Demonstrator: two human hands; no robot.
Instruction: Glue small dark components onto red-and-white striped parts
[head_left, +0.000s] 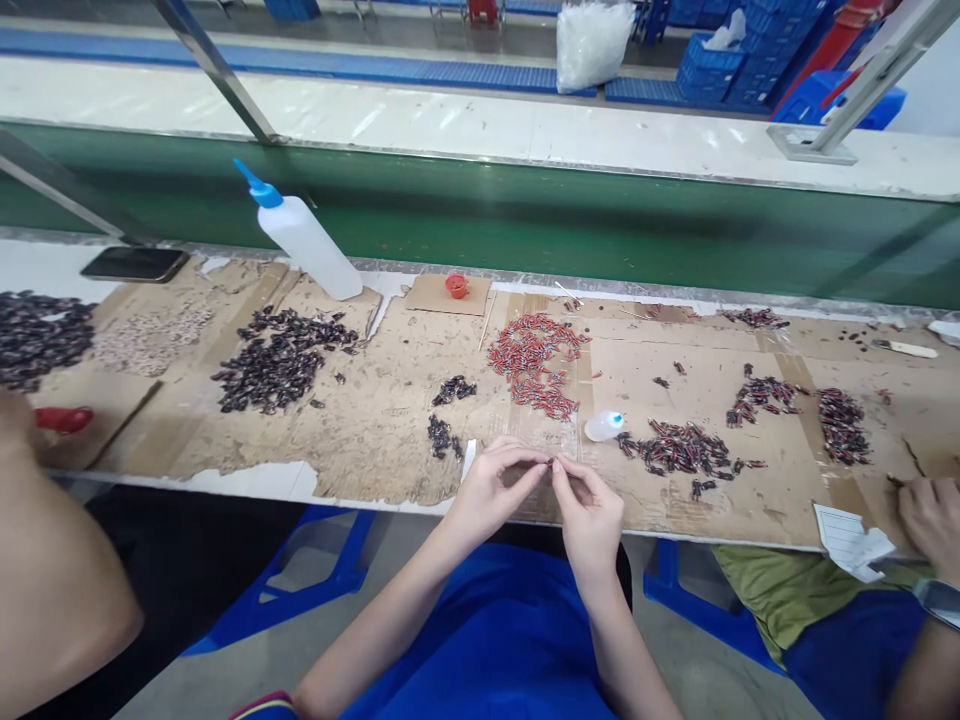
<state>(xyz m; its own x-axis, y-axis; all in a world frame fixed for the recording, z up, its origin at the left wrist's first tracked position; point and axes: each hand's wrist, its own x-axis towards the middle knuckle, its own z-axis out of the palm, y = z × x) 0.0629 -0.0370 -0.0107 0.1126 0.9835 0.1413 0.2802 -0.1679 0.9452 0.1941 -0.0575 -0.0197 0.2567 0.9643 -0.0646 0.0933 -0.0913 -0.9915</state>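
Note:
My left hand (499, 485) and my right hand (586, 505) meet at the front edge of the cardboard-covered bench. Fingertips of both pinch a tiny dark part (551, 461), too small to name. Just beyond my right hand a small white bottle with a blue tip (604, 426) lies on its side. Past my left hand are small piles of dark parts (444, 437). A heap of small red-and-black parts (536, 362) spreads out ahead of both hands. To the right lies another heap of dark and red parts (684, 448).
A large white squeeze bottle (311, 245) leans at the back left, near a heap of black parts (281, 360). A red cup (456, 286) sits on a cardboard piece. A phone (135, 264) lies far left. Co-workers' arms (52, 560) and a hand (934, 520) flank me.

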